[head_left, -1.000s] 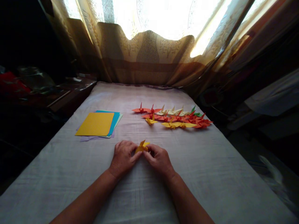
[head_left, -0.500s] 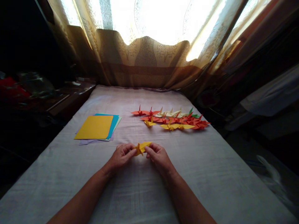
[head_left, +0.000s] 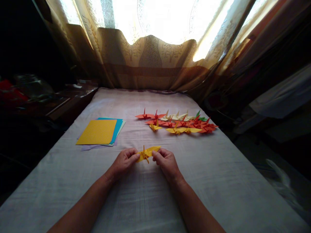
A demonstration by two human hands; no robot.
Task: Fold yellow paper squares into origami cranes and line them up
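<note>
On your left, a stack of coloured paper (head_left: 98,132) lies near the table (head_left: 60,181) edge, well apart from your hands. Your left hand (head_left: 123,161) and right hand (head_left: 167,162) each pinch one end of a yellow paper crane (head_left: 147,153) in closed fingers, just above bare cloth. Beyond, to the right, a row of folded cranes (head_left: 179,123) lies near the far right edge.

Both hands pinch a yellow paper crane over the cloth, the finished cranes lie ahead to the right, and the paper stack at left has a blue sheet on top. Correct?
Not quite: the head view shows the paper stack topped by a yellow sheet; blue only peeks out beneath. Left hand and right hand do pinch the yellow paper crane, with the finished cranes ahead to the right.
</note>
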